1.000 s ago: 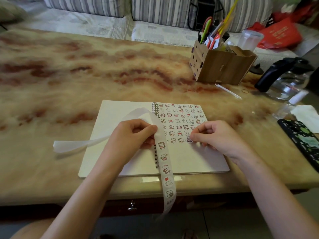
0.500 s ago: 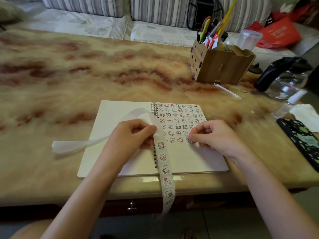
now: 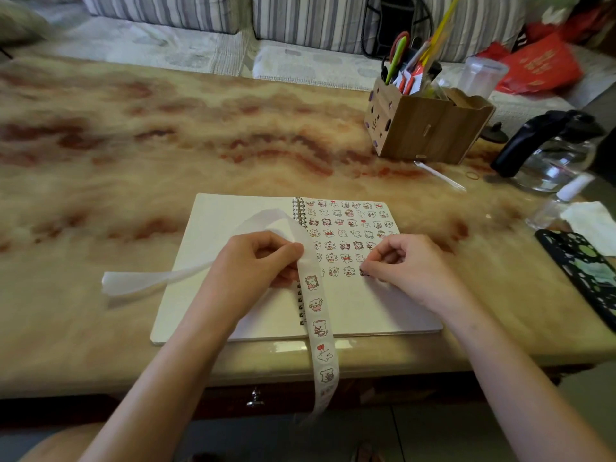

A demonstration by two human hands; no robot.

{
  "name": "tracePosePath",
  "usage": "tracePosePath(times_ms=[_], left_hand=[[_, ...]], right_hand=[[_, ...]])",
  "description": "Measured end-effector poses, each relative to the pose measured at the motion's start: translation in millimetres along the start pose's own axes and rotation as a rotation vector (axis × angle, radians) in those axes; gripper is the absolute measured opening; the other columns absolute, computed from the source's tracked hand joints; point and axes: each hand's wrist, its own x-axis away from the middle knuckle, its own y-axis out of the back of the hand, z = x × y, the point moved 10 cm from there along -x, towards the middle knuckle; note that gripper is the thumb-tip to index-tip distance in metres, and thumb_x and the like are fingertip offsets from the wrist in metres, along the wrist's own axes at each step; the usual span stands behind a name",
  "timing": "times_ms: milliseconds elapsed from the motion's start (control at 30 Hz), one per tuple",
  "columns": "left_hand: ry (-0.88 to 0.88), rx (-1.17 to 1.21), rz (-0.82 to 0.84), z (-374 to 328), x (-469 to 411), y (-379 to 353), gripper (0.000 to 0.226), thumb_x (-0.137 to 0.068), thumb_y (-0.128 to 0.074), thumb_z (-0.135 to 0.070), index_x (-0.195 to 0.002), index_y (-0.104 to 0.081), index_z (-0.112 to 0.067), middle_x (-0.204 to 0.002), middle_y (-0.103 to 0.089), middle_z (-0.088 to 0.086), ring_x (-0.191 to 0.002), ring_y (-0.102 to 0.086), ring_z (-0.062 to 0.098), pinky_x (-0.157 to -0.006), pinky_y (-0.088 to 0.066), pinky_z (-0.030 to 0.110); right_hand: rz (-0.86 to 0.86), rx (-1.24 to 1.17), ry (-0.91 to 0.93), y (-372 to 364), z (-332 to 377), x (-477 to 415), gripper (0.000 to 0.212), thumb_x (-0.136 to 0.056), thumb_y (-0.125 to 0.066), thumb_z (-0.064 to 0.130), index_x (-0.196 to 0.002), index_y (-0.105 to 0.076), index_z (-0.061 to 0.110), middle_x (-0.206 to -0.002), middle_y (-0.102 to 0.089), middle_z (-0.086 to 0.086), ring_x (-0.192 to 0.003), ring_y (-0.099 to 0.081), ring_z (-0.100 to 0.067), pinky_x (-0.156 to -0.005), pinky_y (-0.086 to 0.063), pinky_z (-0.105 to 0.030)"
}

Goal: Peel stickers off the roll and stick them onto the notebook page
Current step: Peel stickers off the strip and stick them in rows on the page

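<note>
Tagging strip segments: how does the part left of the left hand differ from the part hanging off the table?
The left part is bare backing; the hanging part carries cartoon stickers. The left part lies over the blank page onto the table; the hanging part drops over the front edge. Both are one white strip, pinched by the left hand.

We're seeing the worktop (image 3: pixel 133 145) glowing cream with rusty red-brown veining. The notebook (image 3: pixel 213 228) is showing white pages, the right one carrying rows of tiny pink, red and brown cartoon stickers (image 3: pixel 346 228). The white sticker strip (image 3: pixel 320 328) is repeating them. Behind, cushions (image 3: pixel 160 11) are wearing grey-white stripes, a box (image 3: pixel 430 131) is showing wood-brown and a bag (image 3: pixel 540 65) is blazing red.
</note>
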Motion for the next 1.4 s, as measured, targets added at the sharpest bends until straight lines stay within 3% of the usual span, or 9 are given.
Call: tracePosePath(times_ms=[300, 467, 633, 733, 833, 967, 1200, 1333, 1400], left_hand=[[0.005, -0.011, -0.004, 2.0, -0.8, 0.6, 0.013, -0.086, -0.065, -0.011, -0.076, -0.069, -0.003, -0.066, -0.071, 0.007, -0.060, -0.066, 0.013, -0.068, -0.059, 0.025], [0.003, -0.012, -0.008, 2.2, -1.0, 0.8, 0.013, -0.086, -0.065, -0.011, -0.076, -0.069, -0.003, -0.068, -0.072, 0.008, -0.060, -0.066, 0.012, -0.068, -0.059, 0.026], [0.003, -0.012, -0.010, 2.1, -0.5, 0.7, 0.013, -0.086, -0.065, -0.011, -0.076, -0.069, -0.004, -0.070, -0.072, 0.009, -0.060, -0.066, 0.013, -0.067, -0.059, 0.025], [-0.001, -0.009, -0.008, 1.3, 0.1, 0.3, 0.013, -0.086, -0.064, -0.011, -0.076, -0.069, -0.003, -0.070, -0.072, 0.010, -0.060, -0.066, 0.012, -0.066, -0.059, 0.024], [-0.006, 0.000, 0.001, 0.3, 0.2, -1.1, 0.014, -0.087, -0.064, -0.010, -0.075, -0.068, -0.003, -0.066, -0.070, 0.007, -0.057, -0.064, 0.010, -0.063, -0.058, 0.022], [-0.015, 0.006, 0.009, -1.4, 1.4, -2.1, 0.014, -0.087, -0.064, -0.010, -0.077, -0.068, -0.002, -0.064, -0.070, 0.003, -0.055, -0.063, 0.008, -0.061, -0.057, 0.020], [-0.047, 0.030, 0.029, -8.2, 3.8, -3.1, 0.014, -0.088, -0.063, -0.013, -0.080, -0.069, -0.003, -0.076, -0.072, 0.012, -0.060, -0.065, 0.012, -0.059, -0.057, 0.023], [-0.079, 0.078, 0.024, -14.3, 5.8, -2.1, 0.014, -0.088, -0.062, -0.012, -0.077, -0.068, -0.005, -0.068, -0.070, 0.004, -0.058, -0.065, 0.010, -0.055, -0.055, 0.020], [-0.102, 0.087, 0.004, -16.6, 5.4, -0.5, 0.012, -0.088, -0.062, -0.011, -0.077, -0.067, -0.006, -0.065, -0.069, 0.000, -0.056, -0.065, 0.008, -0.056, -0.055, 0.020]], right_hand=[[-0.027, 0.026, 0.016, 5.7, -4.9, -7.0, 0.019, -0.077, -0.074, 0.009, -0.076, -0.059, 0.021, -0.059, -0.057, 0.005, -0.050, -0.048, -0.006, -0.051, -0.035, -0.022], [0.069, -0.051, -0.047, 0.7, -5.2, -2.5, 0.030, -0.069, -0.084, 0.016, -0.087, -0.060, 0.012, -0.063, -0.054, 0.001, -0.038, -0.043, 0.001, -0.037, -0.032, -0.011], [0.112, -0.024, -0.053, -2.1, -6.0, -3.2, 0.021, -0.079, -0.072, 0.003, -0.081, -0.057, 0.017, -0.066, -0.050, 0.002, -0.054, -0.044, -0.008, -0.037, -0.033, -0.012], [0.105, -0.070, -0.066, 0.2, -6.0, -1.5, 0.017, -0.080, -0.073, 0.008, -0.084, -0.058, 0.015, -0.065, -0.052, 0.001, -0.049, -0.045, -0.007, -0.035, -0.033, -0.014], [0.049, -0.051, -0.055, -0.6, -5.4, -1.5, 0.027, -0.072, -0.082, 0.021, -0.084, -0.059, 0.014, -0.061, -0.053, 0.004, -0.046, -0.044, -0.006, -0.042, -0.036, -0.017], [-0.036, 0.047, 0.002, 1.9, -5.9, -7.4, 0.021, -0.075, -0.078, 0.016, -0.075, -0.058, 0.020, -0.061, -0.055, 0.003, -0.056, -0.049, -0.010, -0.060, -0.039, -0.027], [-0.032, 0.052, 0.003, 2.3, -10.0, -10.0, 0.015, -0.080, -0.071, 0.012, -0.075, -0.060, 0.021, -0.064, -0.059, 0.002, -0.059, -0.053, -0.013, -0.064, -0.040, -0.029], [-0.157, 0.022, 0.222, 8.9, 34.6, 10.1, 0.008, -0.087, -0.066, 0.026, -0.082, -0.061, 0.022, -0.069, -0.062, 0.005, -0.055, -0.050, -0.002, -0.056, -0.040, -0.018], [-0.080, -0.126, 0.320, -2.5, 61.3, 24.4, 0.008, -0.089, -0.063, 0.029, -0.084, -0.063, 0.023, -0.074, -0.067, 0.002, -0.064, -0.059, -0.006, -0.059, -0.048, -0.022]])
